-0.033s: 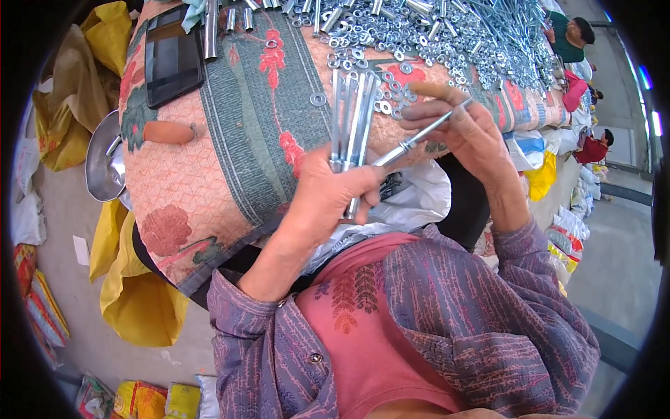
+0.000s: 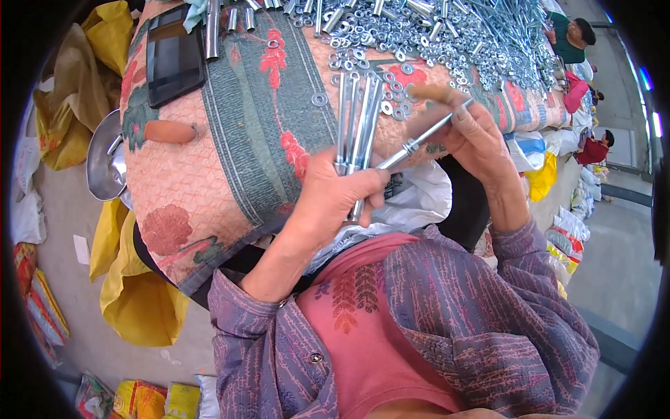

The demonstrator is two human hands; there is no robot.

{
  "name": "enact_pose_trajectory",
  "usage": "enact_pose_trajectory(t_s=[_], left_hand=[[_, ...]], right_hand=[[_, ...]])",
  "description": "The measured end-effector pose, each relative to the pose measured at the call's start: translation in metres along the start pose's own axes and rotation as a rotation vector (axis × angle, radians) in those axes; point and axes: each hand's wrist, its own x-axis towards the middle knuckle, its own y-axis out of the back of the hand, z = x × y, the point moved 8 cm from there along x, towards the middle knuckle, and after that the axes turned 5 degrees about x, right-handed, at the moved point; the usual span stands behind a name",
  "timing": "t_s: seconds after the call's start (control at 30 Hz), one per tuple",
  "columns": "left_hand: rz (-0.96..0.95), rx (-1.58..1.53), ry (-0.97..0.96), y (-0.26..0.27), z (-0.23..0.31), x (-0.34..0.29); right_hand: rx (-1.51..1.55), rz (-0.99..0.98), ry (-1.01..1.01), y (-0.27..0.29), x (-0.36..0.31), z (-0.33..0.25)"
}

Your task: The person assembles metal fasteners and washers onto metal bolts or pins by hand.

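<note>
My left hand (image 2: 324, 199) is closed around an upright bunch of shiny metal bolts (image 2: 360, 126). Their long shanks stick up above the fist, and a lower end shows beneath it. One more bolt (image 2: 427, 135) slants up to the right from beside my left thumb, with a nut or collar partway along it. Its upper end lies at the thumb and fingertips of my right hand (image 2: 481, 143), which is closed on it; some right fingers are blurred. Loose washers (image 2: 387, 107) lie on the patterned cloth just beyond the bolts.
A heap of washers, nuts, sleeves and bolts (image 2: 419, 35) covers the table's far side. At the left are a black phone (image 2: 174, 59), an orange-brown rounded piece (image 2: 169, 132) and a metal bowl (image 2: 98, 167). Yellow sacks (image 2: 143, 300) lie on the floor; other people sit far right.
My left hand and the bunch of bolts have shifted slightly right. The right hand's fingers are more blurred; its grip on the slanted bolt looks the same.
</note>
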Motion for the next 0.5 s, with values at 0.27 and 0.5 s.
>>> enact_pose_trajectory(t_s=[0.27, 0.5], left_hand=[[-0.019, -0.022, 0.016, -0.003, -0.003, -0.001], [0.013, 0.083, 0.044, -0.002, -0.01, 0.002]], right_hand=[[0.31, 0.224, 0.165, -0.001, 0.003, -0.012], [0.276, 0.103, 0.003, -0.029, 0.004, 0.005]])
